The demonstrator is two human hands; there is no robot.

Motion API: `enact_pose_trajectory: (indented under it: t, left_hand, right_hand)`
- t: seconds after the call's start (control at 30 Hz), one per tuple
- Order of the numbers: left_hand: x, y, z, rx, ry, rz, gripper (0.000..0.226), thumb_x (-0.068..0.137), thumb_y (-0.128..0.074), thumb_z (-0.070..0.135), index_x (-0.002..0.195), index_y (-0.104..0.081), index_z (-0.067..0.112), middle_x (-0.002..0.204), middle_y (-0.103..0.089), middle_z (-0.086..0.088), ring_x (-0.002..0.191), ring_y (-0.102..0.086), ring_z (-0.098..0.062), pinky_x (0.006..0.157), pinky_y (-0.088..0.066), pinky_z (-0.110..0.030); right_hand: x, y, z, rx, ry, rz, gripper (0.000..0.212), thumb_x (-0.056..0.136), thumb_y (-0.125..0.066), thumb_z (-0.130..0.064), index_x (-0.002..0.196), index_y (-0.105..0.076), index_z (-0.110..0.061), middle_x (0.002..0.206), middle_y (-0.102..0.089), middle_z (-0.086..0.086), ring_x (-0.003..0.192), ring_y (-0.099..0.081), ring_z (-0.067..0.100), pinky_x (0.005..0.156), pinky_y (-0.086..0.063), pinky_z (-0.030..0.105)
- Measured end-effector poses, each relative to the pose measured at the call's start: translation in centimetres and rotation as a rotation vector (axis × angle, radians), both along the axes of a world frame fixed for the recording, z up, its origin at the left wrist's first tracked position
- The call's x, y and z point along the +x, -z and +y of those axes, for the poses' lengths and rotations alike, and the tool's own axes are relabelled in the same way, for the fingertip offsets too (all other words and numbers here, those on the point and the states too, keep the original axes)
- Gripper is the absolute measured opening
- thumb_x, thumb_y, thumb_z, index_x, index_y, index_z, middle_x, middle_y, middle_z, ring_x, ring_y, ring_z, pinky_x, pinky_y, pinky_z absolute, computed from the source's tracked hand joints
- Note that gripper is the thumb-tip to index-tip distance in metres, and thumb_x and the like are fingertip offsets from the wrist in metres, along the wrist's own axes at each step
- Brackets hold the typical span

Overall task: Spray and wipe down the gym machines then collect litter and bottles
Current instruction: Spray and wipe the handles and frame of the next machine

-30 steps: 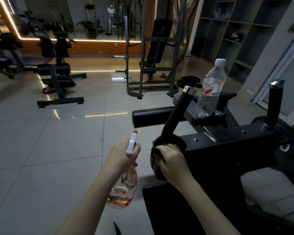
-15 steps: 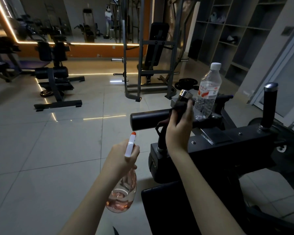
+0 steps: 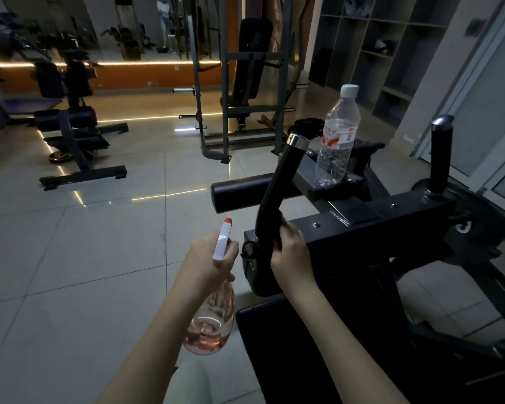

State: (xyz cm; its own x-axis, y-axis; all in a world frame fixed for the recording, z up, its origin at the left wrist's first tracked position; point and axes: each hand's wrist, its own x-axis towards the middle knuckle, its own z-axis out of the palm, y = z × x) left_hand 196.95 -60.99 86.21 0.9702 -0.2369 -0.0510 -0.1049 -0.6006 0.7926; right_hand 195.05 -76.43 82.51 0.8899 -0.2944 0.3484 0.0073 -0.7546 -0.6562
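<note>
My left hand (image 3: 210, 259) grips a spray bottle (image 3: 212, 322) with pink liquid and a white, red-tipped nozzle that points up and away. My right hand (image 3: 289, 252) is curled round the lower part of a slanted black handle (image 3: 277, 185) on the black gym machine (image 3: 391, 223), with a dark cloth (image 3: 250, 249) bunched under its fingers. A clear plastic water bottle (image 3: 337, 138) with a red and white label stands upright on the machine's far ledge. A second upright black handle (image 3: 440, 156) rises on the machine's right.
A black roller pad (image 3: 239, 192) sticks out to the left of the machine. A grey bench rack (image 3: 242, 91) stands behind it and a black bench machine (image 3: 73, 132) at the left. Cubby shelves (image 3: 376, 53) line the right wall. Pale tiled floor (image 3: 85, 258) spreads to the left.
My right hand slid with the cloth from the base of the slanted handle up to near its top, then back down to its lower part. The left hand stayed put with the spray bottle.
</note>
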Motion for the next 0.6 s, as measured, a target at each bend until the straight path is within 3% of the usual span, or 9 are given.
enact_pose_trajectory:
  t: [0.07,0.23,0.3,0.4,0.47,0.53,0.6]
  left_hand:
    - [-0.1,-0.2,-0.4,0.02,0.026,0.0,0.027,0.098,-0.044,0.022,0.084,-0.05,0.0,0.068,-0.06,-0.01,0.049,-0.067,-0.011,0.048,-0.044,-0.026]
    - [-0.5,-1.3,-1.4,-0.008,0.1,-0.015,0.025,0.099,-0.046,0.024,0.083,-0.05,0.006,0.07,-0.061,-0.009,0.051,-0.067,-0.015,0.047,-0.047,-0.022]
    - [-0.5,-1.6,-1.7,-0.007,0.146,-0.046,0.024,0.098,-0.047,0.028,0.082,-0.051,0.012,0.072,-0.063,-0.011,0.054,-0.067,-0.02,0.052,-0.052,-0.029]
    - [-0.8,-2.1,-2.5,-0.041,0.197,-0.045,0.024,0.096,-0.051,0.035,0.089,-0.058,0.014,0.078,-0.067,-0.012,0.063,-0.066,-0.031,0.061,-0.056,-0.049]
    - [-1.0,-2.6,-3.6,-0.072,0.2,-0.045,0.026,0.096,-0.052,0.031,0.091,-0.06,0.007,0.078,-0.067,-0.016,0.063,-0.064,-0.033,0.06,-0.055,-0.046]
    - [-1.3,-3.1,-4.8,-0.104,0.213,-0.055,0.029,0.095,-0.052,0.029,0.087,-0.056,0.002,0.076,-0.065,-0.021,0.06,-0.062,-0.033,0.058,-0.055,-0.039]
    - [-1.6,-3.5,-6.2,-0.145,0.254,-0.066,0.033,0.094,-0.051,0.034,0.083,-0.052,0.004,0.074,-0.063,-0.021,0.063,-0.063,-0.038,0.062,-0.057,-0.05]
  right_hand:
    - [-0.2,-0.7,-1.0,-0.078,-0.056,0.066,0.048,0.086,-0.043,0.007,0.132,-0.048,-0.004,0.124,-0.054,0.013,0.115,-0.047,0.029,0.093,-0.037,0.026]
    - [-1.0,-1.4,-3.6,-0.233,-0.127,0.182,0.058,0.085,-0.042,0.003,0.139,-0.043,-0.017,0.134,-0.046,0.003,0.122,-0.04,0.024,0.103,-0.036,0.033]
    - [-1.5,-1.4,-4.6,-0.216,-0.076,0.157,0.053,0.087,-0.046,-0.001,0.138,-0.046,-0.017,0.13,-0.047,0.005,0.118,-0.042,0.026,0.1,-0.038,0.035]
    - [-2.0,-2.0,-6.7,-0.015,0.057,0.11,0.047,0.09,-0.052,-0.005,0.136,-0.048,-0.013,0.124,-0.05,0.01,0.114,-0.048,0.027,0.093,-0.036,0.02]
    - [-2.2,-2.8,-8.4,0.186,0.179,0.048,0.041,0.09,-0.056,-0.008,0.131,-0.052,-0.009,0.121,-0.057,0.011,0.114,-0.053,0.025,0.085,-0.031,0.01]
    - [-2.3,-3.8,-10.3,0.351,0.31,0.015,0.036,0.09,-0.059,-0.013,0.126,-0.054,-0.009,0.113,-0.061,0.008,0.11,-0.055,0.023,0.079,-0.032,0.011]
    - [-2.3,-4.4,-12.6,0.417,0.413,0.012,0.037,0.091,-0.059,-0.02,0.127,-0.051,-0.01,0.117,-0.059,0.01,0.111,-0.054,0.024,0.081,-0.035,0.017]
